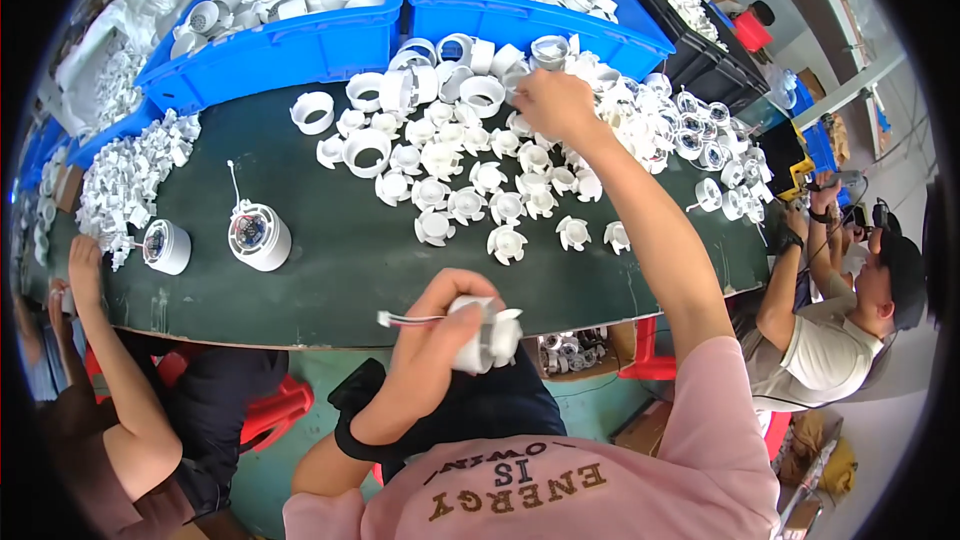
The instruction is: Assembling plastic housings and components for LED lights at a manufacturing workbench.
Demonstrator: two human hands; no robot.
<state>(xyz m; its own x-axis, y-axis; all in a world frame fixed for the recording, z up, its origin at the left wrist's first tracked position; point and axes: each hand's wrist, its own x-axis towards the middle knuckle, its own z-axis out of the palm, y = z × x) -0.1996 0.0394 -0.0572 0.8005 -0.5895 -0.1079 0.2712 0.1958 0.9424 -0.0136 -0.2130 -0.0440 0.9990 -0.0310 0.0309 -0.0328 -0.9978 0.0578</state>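
My left hand point(430, 345) is closed around a small white motor housing point(476, 340), held above my lap at the table's near edge. A thin cable with a white plug point(384, 319) sticks out of it to the left, and a white bladed piece point(505, 338) shows at its right side. Stretched across the table, my right hand point(556, 103) is among the white plastic rings point(483, 95) by the far bins. Its fingertips are blurred and partly hidden, so its grip is unclear. Several white fan impellers point(466, 205) lie loose between my hands.
Two blue bins point(290, 55) of white parts stand along the far side, with a black crate point(715, 65) right of them. Two wired white housings point(259, 237) and a heap of small white pieces point(125, 180) are at left. Other people sit at both sides.
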